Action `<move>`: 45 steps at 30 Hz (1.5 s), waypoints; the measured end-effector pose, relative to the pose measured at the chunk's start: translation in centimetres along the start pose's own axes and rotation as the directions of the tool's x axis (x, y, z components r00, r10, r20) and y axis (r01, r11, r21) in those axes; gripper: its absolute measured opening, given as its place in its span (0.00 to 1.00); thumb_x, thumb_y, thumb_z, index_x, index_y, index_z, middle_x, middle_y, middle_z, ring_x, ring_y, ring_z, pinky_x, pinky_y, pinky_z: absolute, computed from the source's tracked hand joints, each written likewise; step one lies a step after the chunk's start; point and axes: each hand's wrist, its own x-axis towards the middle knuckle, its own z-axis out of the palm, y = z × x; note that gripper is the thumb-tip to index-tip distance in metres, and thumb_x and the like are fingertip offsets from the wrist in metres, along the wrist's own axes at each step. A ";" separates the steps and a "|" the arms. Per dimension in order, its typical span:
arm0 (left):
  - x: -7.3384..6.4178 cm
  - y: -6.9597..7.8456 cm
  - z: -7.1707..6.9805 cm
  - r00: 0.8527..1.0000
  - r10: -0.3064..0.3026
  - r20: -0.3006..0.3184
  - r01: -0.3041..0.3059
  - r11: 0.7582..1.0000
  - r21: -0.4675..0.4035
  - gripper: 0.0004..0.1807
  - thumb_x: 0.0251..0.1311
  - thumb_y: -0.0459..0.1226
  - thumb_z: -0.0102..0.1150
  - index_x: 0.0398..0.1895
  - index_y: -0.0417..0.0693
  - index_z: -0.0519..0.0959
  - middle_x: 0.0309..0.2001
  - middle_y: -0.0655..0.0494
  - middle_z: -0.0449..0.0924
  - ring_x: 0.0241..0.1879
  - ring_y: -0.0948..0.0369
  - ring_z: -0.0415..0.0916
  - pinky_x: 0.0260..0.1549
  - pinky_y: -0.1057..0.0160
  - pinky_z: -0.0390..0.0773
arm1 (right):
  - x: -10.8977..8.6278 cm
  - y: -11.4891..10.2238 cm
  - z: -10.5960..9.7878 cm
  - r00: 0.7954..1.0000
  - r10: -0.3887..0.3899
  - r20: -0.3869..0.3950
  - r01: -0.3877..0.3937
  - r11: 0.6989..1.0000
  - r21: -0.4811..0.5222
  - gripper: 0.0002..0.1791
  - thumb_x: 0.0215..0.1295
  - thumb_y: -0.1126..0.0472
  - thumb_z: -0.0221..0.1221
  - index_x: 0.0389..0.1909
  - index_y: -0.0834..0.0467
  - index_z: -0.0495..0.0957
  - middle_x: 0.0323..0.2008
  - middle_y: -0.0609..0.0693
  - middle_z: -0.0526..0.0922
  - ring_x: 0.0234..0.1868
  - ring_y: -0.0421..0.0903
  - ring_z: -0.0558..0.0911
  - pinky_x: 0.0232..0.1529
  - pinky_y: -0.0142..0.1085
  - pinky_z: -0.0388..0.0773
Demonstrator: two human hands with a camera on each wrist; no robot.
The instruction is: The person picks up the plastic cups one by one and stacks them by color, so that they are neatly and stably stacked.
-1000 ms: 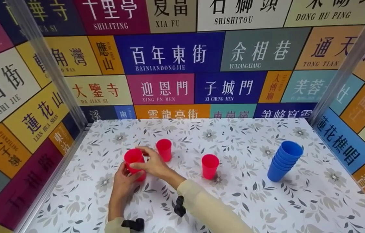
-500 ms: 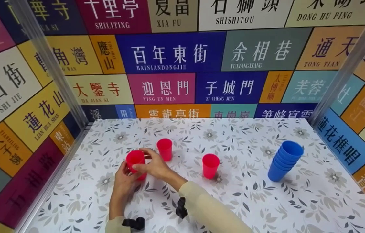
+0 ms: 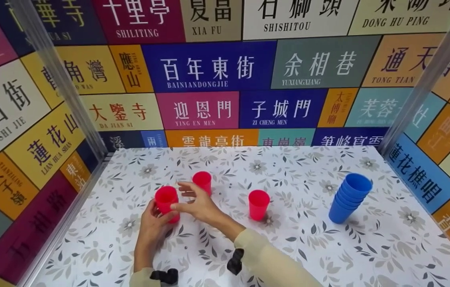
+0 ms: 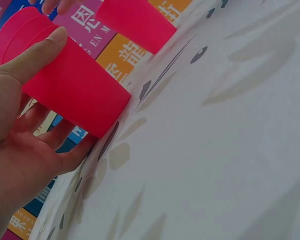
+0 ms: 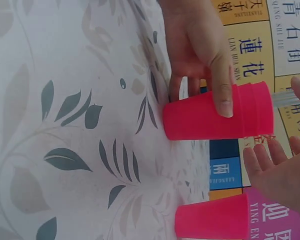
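Observation:
A short stack of nested red plastic cups stands upright on the table at the left. My left hand grips it low from the near left, thumb across the front and fingers round the far side, as the left wrist view shows. My right hand is just right of the stack, fingers spread and holding nothing. In the right wrist view a gap shows between the right hand and the stacked cups. Behind its fingers stands a single red cup, its lower part hidden.
Another single red cup stands upright mid-table. At the right is a stack of several blue cups, leaning slightly. The table has a white leaf-patterned cover. Sign-printed walls enclose its back and sides, with clear corner posts.
My right hand has let go of the red cup stack and drawn slightly right, its fingers opening. The left hand keeps its grip in nearly the same place.

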 end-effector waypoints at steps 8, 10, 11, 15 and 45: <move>0.1 0.1 0.0 0.999 -0.037 -0.010 0.037 0.999 0.009 0.47 0.52 0.44 0.76 0.74 0.56 0.61 0.68 0.49 0.71 0.67 0.49 0.69 0.66 0.47 0.74 | -2.8 -1.1 -1.8 0.997 -0.061 0.044 0.062 0.998 -0.011 0.37 0.60 0.56 0.70 0.70 0.53 0.68 0.64 0.56 0.76 0.64 0.53 0.77 0.65 0.52 0.74; 0.0 0.2 0.0 0.999 -0.051 -0.014 0.051 0.999 0.016 0.48 0.52 0.45 0.76 0.75 0.56 0.59 0.69 0.49 0.69 0.68 0.49 0.67 0.68 0.46 0.71 | -3.4 -1.5 -2.3 0.995 -0.088 0.037 0.089 0.996 -0.031 0.38 0.60 0.56 0.70 0.70 0.53 0.68 0.65 0.56 0.76 0.64 0.52 0.77 0.65 0.51 0.74; 0.0 0.3 0.0 0.998 -0.056 -0.013 0.057 0.998 0.017 0.49 0.52 0.45 0.76 0.75 0.55 0.59 0.70 0.49 0.69 0.69 0.49 0.66 0.69 0.46 0.70 | -3.7 -1.7 -2.6 0.994 -0.102 0.031 0.103 0.994 -0.041 0.38 0.60 0.56 0.70 0.70 0.53 0.67 0.65 0.55 0.76 0.64 0.52 0.77 0.66 0.50 0.74; -0.1 0.4 0.1 0.998 -0.067 -0.015 0.067 0.997 0.028 0.50 0.51 0.45 0.77 0.76 0.55 0.58 0.71 0.49 0.67 0.70 0.48 0.64 0.70 0.45 0.67 | -5.0 -2.2 -3.6 0.988 -0.156 0.007 0.156 0.986 -0.061 0.40 0.59 0.58 0.71 0.71 0.51 0.66 0.65 0.53 0.75 0.65 0.52 0.75 0.64 0.42 0.75; -0.3 0.3 -0.3 0.999 -0.037 0.009 0.037 0.999 0.015 0.51 0.48 0.45 0.79 0.74 0.55 0.60 0.70 0.48 0.68 0.70 0.48 0.65 0.69 0.46 0.69 | -9.7 -2.4 -13.1 0.937 -0.259 -0.236 0.241 0.965 -0.100 0.30 0.58 0.70 0.68 0.64 0.63 0.74 0.62 0.64 0.77 0.62 0.45 0.78 0.61 0.37 0.78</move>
